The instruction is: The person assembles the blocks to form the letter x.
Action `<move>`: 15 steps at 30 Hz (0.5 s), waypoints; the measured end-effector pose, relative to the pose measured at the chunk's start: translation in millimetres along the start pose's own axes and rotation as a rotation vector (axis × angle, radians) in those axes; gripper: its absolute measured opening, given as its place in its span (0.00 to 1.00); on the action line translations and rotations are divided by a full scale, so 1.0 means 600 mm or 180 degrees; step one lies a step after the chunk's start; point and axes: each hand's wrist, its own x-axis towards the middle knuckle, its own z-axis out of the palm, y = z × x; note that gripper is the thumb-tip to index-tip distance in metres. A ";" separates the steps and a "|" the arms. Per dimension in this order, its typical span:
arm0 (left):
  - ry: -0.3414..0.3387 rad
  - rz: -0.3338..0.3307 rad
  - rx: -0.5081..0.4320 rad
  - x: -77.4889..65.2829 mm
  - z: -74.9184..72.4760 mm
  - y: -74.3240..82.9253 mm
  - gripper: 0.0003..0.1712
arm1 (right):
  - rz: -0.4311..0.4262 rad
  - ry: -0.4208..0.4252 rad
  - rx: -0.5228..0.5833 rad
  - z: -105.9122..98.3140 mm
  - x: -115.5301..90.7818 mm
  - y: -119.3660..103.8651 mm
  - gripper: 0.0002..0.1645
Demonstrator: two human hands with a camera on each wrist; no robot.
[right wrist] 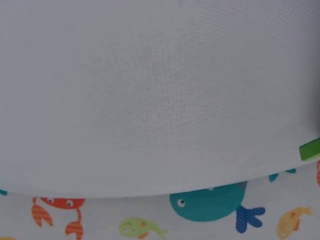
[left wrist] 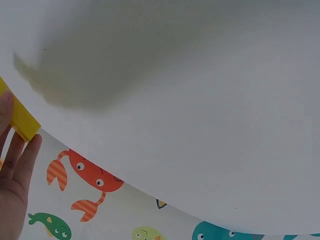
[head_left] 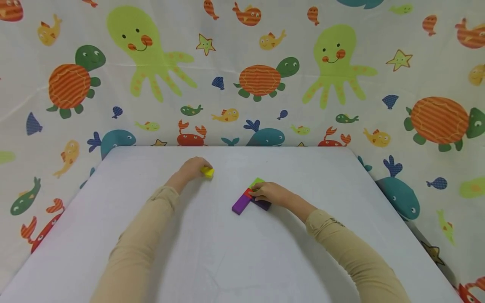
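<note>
Left of the table's middle, my left hand (head_left: 195, 167) pinches a yellow block (head_left: 208, 172). The left wrist view shows the thumb on one face of this block and fingertips along its lower edge. Farther right, my right hand (head_left: 273, 193) has its curled fingertips at a small red block (head_left: 248, 192), partly covering it. Around that block lie a purple block (head_left: 241, 204) toward the front, a lime green block (head_left: 257, 182) behind and a dark block (head_left: 262, 204) partly under the hand. In the right wrist view only the end of a green block (right wrist: 311, 149) shows; the hand is outside the picture.
A white table (head_left: 219, 261) spreads under both arms. Its far edge meets a white cloth backdrop (head_left: 223, 42) printed with turtles, octopuses, crabs and fish, which also hangs along both sides.
</note>
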 end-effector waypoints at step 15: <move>0.0043 0.0239 -0.0252 -0.004 0.011 0.043 0.20 | 0.0027 -0.0091 -0.0081 0.005 -0.001 -0.002 0.17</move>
